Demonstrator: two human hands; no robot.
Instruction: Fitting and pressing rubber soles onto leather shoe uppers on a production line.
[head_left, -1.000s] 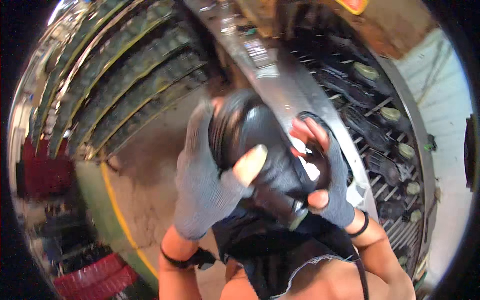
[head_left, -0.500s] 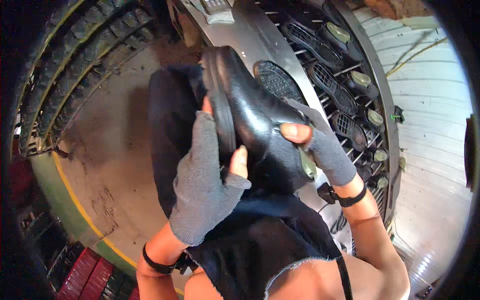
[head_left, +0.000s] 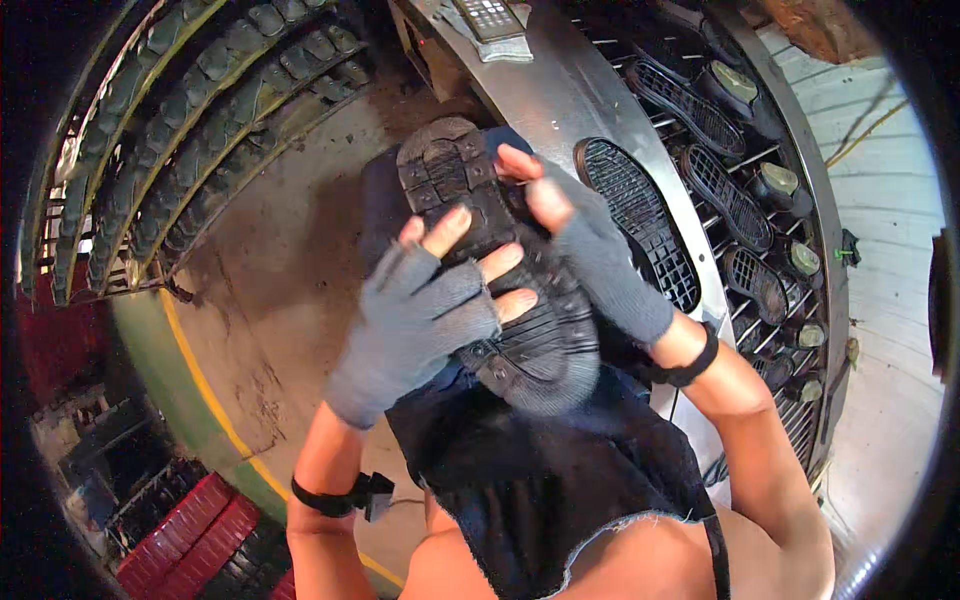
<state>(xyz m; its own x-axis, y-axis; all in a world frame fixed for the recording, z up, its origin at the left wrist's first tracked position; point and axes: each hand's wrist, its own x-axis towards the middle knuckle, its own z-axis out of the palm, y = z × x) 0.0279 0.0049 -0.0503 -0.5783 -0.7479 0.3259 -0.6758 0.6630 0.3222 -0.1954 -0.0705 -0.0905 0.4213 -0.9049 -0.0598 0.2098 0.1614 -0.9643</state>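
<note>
A black leather boot (head_left: 545, 360) is held sole up over my lap, its ridged, studded sole facing me. Across the middle of that sole lie the bent, slightly spread fingers of my left hand (head_left: 420, 310), in a grey fingerless glove; its thumb is hard to make out. On the boot's right edge is my right hand (head_left: 600, 245), gloved the same way and closed round the side. The boot's upper is mostly hidden beneath the sole and hands. A loose black outsole (head_left: 640, 220) with a grid-patterned inside rests on the metal ledge (head_left: 560, 110) beside my right hand.
Right of the ledge, a rack (head_left: 800, 130) carries several black outsoles and boots on lasts. A keypad device (head_left: 490, 18) lies on a cloth at the far end. Curved shelves of dark footwear (head_left: 190, 130) stand at left. Red-and-black stacked items (head_left: 190, 535) sit lower left.
The boot has turned over from its side, so the sole now faces me. My left hand has shifted onto the sole, and my right hand has moved up along the edge.
</note>
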